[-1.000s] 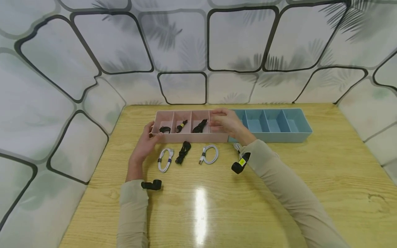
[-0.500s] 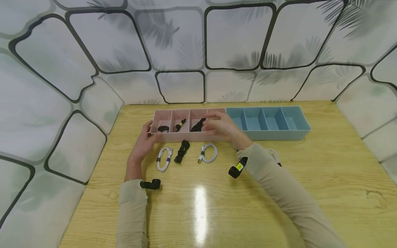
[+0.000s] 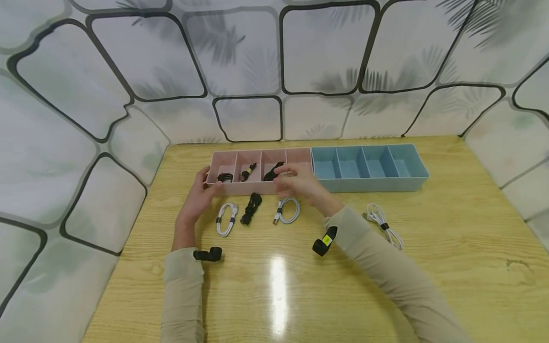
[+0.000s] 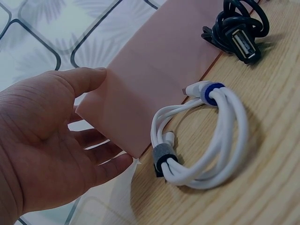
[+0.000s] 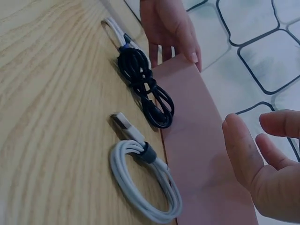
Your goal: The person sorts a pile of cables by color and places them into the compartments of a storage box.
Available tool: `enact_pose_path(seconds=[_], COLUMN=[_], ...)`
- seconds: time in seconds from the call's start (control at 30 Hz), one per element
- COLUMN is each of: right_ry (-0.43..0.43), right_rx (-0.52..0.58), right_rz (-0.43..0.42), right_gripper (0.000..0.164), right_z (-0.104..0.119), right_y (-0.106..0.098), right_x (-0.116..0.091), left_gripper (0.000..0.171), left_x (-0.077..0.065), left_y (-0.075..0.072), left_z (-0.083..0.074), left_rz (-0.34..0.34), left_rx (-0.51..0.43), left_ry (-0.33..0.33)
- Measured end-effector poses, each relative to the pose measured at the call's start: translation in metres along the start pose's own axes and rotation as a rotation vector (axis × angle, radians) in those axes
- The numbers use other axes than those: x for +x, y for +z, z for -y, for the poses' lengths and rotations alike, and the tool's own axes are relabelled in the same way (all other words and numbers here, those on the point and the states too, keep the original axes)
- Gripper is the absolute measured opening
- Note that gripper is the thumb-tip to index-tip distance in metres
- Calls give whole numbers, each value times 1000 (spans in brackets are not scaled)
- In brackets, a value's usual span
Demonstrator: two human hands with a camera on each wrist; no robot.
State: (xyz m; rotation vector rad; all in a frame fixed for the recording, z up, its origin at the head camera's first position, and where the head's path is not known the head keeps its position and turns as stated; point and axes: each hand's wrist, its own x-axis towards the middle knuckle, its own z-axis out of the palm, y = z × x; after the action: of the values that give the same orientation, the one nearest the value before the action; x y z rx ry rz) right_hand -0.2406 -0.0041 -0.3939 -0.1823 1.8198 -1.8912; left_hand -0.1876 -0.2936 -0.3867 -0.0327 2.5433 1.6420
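Note:
My left hand (image 3: pixel 198 197) grips the left end of a pink divided storage box (image 4: pixel 140 70), thumb on its front face and fingers around the end. My right hand (image 3: pixel 300 186) is over the box's front edge near the third compartment, holding nothing, its fingers relaxed and parted in the right wrist view. Inside the pink box lie a black cable (image 3: pixel 225 177), a short black cable with a yellow band (image 3: pixel 248 172) and a black cable bundle (image 3: pixel 271 174). In front are a white coiled cable (image 4: pixel 234 136), a black tied USB cable (image 5: pixel 140 82) and a white USB cable (image 5: pixel 136 183).
A blue divided box (image 3: pixel 373 185) stands end to end with the pink one. Another white cable (image 3: pixel 383 224) with a black tie lies on the wooden table (image 3: pixel 240 290) beside my right forearm. A patterned wall covering (image 3: pixel 253 57) rises behind the table.
My right hand has moved left and nearer to me, from over the fourth pink compartment to the front edge. The far-right white cable has come into view. My left hand keeps its place.

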Motion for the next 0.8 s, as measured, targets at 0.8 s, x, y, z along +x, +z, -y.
enact_pose_path(seconds=[0.8], right_ry=[-104], right_rx=[-890], right_rz=[39], right_gripper=[49], right_z=[-20], right_y=[71], right_x=[4], left_gripper=[70], left_x=[21], left_y=[-1], left_z=[41], left_rz=[-35], left_rx=[-8], left_ry=[41])
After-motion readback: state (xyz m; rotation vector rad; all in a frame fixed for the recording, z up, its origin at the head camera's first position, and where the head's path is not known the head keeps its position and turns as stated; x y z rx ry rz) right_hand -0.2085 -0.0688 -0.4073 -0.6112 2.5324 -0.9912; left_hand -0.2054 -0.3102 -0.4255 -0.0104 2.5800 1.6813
